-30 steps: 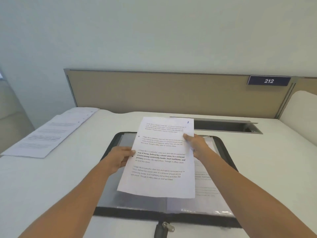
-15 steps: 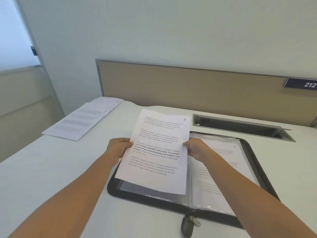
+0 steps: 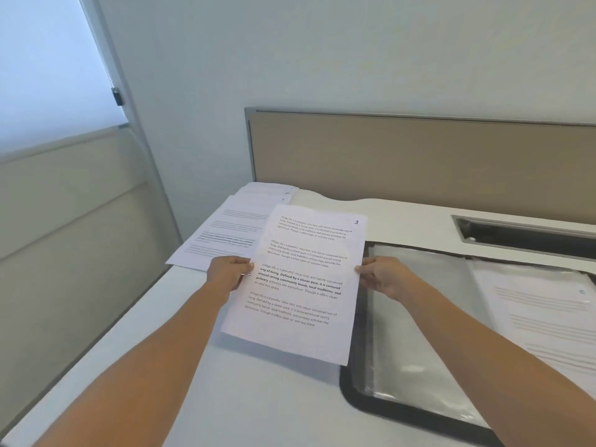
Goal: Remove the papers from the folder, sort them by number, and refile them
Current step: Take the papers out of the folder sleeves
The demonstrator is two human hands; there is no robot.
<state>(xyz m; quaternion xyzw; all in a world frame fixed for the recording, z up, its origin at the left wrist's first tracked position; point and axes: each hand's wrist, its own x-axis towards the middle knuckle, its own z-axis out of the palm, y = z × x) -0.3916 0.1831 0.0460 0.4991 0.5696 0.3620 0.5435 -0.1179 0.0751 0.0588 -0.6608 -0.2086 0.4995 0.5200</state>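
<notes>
Swung leftward off the folder (image 3: 387,411), sheet 3 (image 3: 300,285), pinched at its edges by the fingers of the left hand (image 3: 227,274) and right hand (image 3: 383,275), could land misordered on the stack (image 3: 225,233).

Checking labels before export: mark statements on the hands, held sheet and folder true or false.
1. The left hand and the right hand each grip a side edge of the white printed sheet. True.
2. That sheet is numbered 7. False: its top corner reads 3.
3. The black-rimmed folder with clear sleeves lies closed. False: it lies open on the white desk.
4. More white printed papers lie on the desk beyond the left hand. True.
</notes>
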